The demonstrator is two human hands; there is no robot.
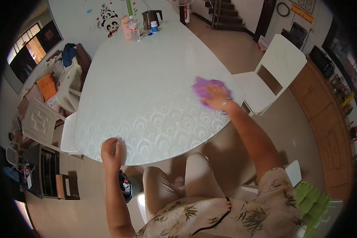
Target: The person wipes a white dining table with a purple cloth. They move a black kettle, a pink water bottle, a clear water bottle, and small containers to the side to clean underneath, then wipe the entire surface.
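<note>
Under my right hand (217,97) a crumpled purple cloth (202,85) lies pressed on the tabletop, near the right edge of the white table (146,75). The fingers are spread over the cloth and a little blurred; a bracelet circles the wrist. My left hand (111,154) rests at the table's near left edge. Its fingers are loosely bent, the thumb stands apart from them, and no object shows in it. Pale swirl patterns cover the near part of the glossy top.
At the far end stand a clear plastic bottle (134,31), a dark kettle (151,19) and a small blue jar (154,27). White chairs flank the table, one at right (279,65), another at left (37,121). A bin (125,188) sits below my left hand. Stairs rise beyond.
</note>
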